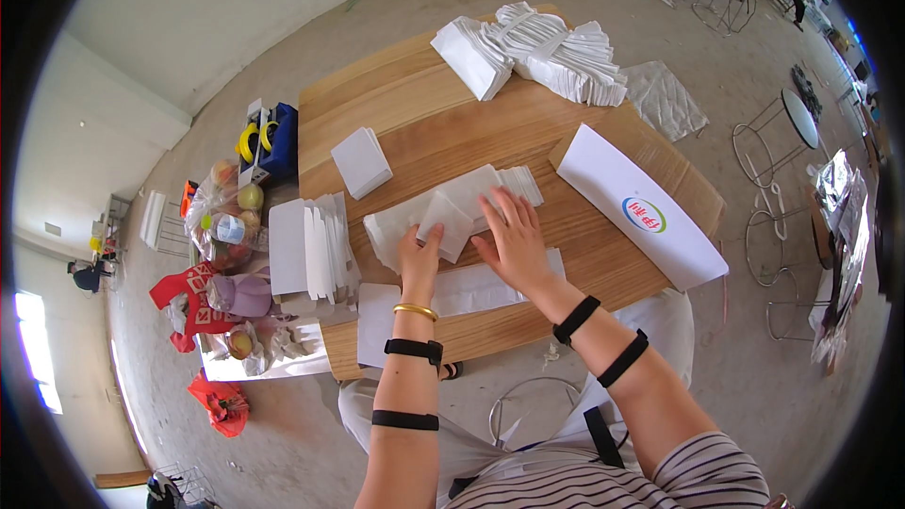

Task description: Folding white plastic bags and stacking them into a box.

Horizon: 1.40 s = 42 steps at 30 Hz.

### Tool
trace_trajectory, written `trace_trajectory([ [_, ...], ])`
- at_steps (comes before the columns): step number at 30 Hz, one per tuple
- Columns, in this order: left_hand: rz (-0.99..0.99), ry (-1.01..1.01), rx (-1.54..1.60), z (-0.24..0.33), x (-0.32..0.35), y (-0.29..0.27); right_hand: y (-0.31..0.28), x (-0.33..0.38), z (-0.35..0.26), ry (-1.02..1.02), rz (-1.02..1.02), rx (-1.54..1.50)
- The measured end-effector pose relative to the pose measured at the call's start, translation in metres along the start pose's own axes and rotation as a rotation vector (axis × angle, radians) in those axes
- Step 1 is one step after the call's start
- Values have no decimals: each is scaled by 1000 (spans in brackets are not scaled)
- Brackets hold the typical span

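In front of me on the wooden table, a pile of thin white paper pieces lies fanned out. My left hand is closed, thumb and fingers pinching the near edge of a small white paper piece on top of that pile. Just to its right, my right hand rests with spread fingers on the pile's right part; nothing shows in its grip. Nearer to me lies a flat white paper strip, partly under my right wrist. A white sheet sits beside my left wrist.
A small white stack and upright white paper pieces stand left. Banded white bundles lie at the far edge. A white panel with a coloured logo leans right. A blue tape dispenser and bagged fruit are at left.
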<state>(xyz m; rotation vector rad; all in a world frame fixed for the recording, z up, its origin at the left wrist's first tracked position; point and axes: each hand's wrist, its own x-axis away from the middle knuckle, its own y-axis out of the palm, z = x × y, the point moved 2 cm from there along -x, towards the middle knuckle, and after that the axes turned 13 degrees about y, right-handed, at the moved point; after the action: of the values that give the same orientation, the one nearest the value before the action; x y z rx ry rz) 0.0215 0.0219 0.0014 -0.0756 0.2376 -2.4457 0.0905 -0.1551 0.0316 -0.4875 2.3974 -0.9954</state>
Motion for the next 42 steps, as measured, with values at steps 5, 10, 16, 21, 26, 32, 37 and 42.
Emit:
trace_trajectory([
  [5,-2,20,-158,-7,-4,-1,13,0,11,41,-32,230],
  [10,38,113,-159,-14,-4,-1,19,-5,3,60,-80,269],
  [16,57,84,-28,12,5,11,12,2,7,77,-66,235],
  [21,22,171,-140,0,2,-5,7,5,-13,-1,-41,184],
  [26,-35,124,38,5,4,9,7,3,-8,-122,-65,-107],
  [32,138,-221,213,-4,-2,-7,4,5,-29,-349,-114,-251],
  [37,-30,-171,113,5,1,0,4,10,-16,-165,-178,-224],
  [42,-19,-54,42,5,-1,-1,1,-8,4,44,131,111],
])
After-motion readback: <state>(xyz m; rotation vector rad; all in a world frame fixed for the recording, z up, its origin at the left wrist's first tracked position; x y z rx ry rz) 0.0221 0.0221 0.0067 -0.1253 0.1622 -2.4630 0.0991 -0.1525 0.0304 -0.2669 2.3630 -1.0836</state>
